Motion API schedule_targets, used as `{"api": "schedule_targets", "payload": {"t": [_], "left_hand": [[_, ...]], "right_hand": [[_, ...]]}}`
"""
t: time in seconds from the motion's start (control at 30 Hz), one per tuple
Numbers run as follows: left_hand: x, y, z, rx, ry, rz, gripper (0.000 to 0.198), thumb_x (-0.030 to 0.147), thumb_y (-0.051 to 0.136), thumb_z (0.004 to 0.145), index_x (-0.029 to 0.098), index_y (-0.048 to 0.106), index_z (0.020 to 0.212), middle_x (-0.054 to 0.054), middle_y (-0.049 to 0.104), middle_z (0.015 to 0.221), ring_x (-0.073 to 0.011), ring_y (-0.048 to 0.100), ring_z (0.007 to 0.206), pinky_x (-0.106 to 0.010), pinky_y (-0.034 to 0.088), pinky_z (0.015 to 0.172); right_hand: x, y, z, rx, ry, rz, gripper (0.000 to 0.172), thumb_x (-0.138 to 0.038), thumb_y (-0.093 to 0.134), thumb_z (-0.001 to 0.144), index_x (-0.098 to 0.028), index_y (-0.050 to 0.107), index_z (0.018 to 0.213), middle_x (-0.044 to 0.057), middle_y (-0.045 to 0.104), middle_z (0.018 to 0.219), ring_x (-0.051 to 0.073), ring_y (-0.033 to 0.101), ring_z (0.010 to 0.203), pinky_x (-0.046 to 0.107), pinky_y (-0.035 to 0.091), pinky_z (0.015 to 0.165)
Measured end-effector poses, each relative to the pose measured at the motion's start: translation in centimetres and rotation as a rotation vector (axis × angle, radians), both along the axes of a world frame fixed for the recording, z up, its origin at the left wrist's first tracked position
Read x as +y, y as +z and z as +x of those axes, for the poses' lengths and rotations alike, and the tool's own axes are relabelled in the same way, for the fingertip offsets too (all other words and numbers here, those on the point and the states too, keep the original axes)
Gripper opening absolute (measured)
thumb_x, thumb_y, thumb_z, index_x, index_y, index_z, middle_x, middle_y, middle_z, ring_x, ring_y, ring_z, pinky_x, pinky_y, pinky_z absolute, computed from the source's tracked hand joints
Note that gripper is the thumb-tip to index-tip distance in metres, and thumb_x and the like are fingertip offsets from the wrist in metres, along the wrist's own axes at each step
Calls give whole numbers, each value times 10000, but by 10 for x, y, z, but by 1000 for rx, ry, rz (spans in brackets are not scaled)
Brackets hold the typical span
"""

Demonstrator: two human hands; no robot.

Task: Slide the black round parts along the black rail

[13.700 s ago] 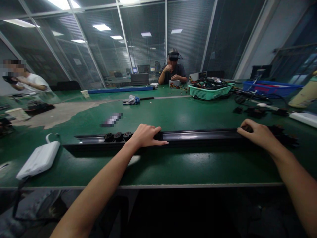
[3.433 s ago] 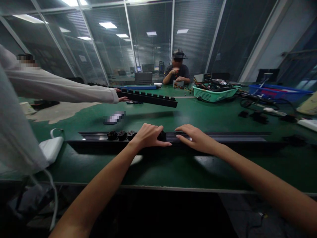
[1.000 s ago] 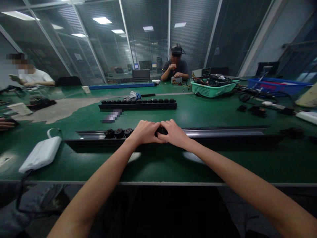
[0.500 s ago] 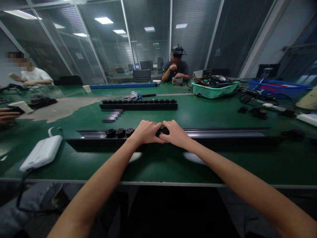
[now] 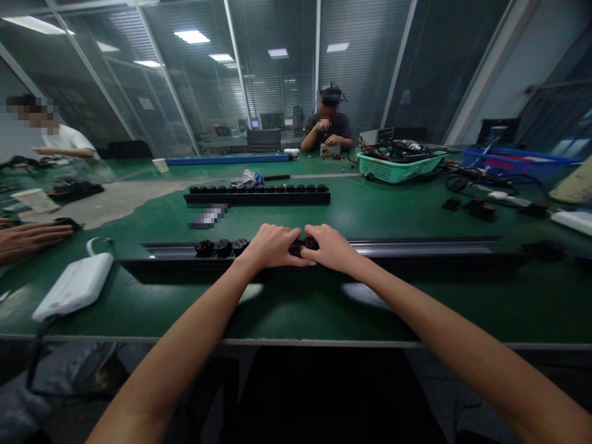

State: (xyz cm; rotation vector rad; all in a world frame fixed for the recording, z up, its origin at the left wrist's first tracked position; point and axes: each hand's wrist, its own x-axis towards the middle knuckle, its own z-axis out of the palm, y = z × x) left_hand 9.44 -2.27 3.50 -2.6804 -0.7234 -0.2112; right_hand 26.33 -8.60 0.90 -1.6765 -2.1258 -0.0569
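**Item 1. Long black rail** [image 5: 416, 250]. Lies flat across the green table [image 5: 296, 308], running from 9 to 3 o'clock just in front of the wearer. Its right stretch is a bare, glossy channel.

**Item 2. Black module** [image 5: 303, 246]. Small dark part seated on the rail near mid-length, showing only in the gap between the two hands.

**Item 3. Left hand** [image 5: 272, 245]. Palm down on the rail, fingers curled, tips clenched on the black module from its 9 o'clock side.

**Item 4. Right hand** [image 5: 330, 246]. Palm down, fingers bent, gripping the same module from its 3 o'clock side. The two hands' fingertips nearly meet.

**Item 5. Three round black fittings** [image 5: 222, 248]. Set side by side in the rail, just beside the left hand at 9 o'clock.

**Item 6. Second black strip** [image 5: 256, 197]. Shorter, carries a full row of round fittings. Lies parallel to the rail at 12 o'clock, apart from it.

**Item 7. White box** [image 5: 74, 287] with a cord, at 8 o'clock near the table edge.

**Item 8. Co-worker's hand** [image 5: 32, 237]. Rests flat on the table at 9 o'clock, well apart from the rail.

**Item 9. Teal basket** [image 5: 393, 169] of cables, at 1 o'clock. A blue tray [image 5: 509, 161] lies beyond it at 2 o'clock.

**Item 10. Seated person** [image 5: 326, 126] at the far edge, 12 o'clock, with hands raised near the face.
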Motion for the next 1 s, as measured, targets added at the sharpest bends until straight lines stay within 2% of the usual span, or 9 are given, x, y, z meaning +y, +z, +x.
{"api": "schedule_targets", "payload": {"t": [0.17, 0.37, 0.7, 1.0], "left_hand": [[0, 0, 1, 1, -17, 25, 567, 740, 463, 785, 187, 570, 855, -81, 721, 847, -241, 680, 736, -286, 244, 542], [0, 1, 1, 18, -17, 33, 573, 742, 455, 787, 186, 573, 868, -79, 720, 845, -250, 683, 740, -291, 234, 533], [1, -1, 1, 19, -13, 19, 563, 726, 463, 792, 185, 588, 889, -91, 728, 881, -258, 687, 771, -289, 278, 551], [0, 0, 1, 4, -13, 18, 559, 719, 473, 785, 183, 591, 893, -89, 729, 889, -260, 688, 765, -289, 268, 547]], "right_hand": [[-4, -1, -4, -93, -52, 56, 252, -434, 429, 898, -203, 527, 924, 70, 670, 943, 229, 547, 903, 330, 259, 728], [0, -3, -6, -91, -84, 38, 216, -403, 479, 859, -206, 535, 930, 47, 669, 904, 230, 557, 912, 331, 233, 747], [-3, 5, -9, -114, -95, -2, 220, -378, 464, 863, -208, 552, 971, 67, 699, 942, 217, 611, 849, 312, 270, 658], [-9, 5, -13, -113, -126, 17, 256, -380, 398, 930, -214, 578, 1003, 68, 705, 959, 208, 621, 861, 302, 308, 693]]}}
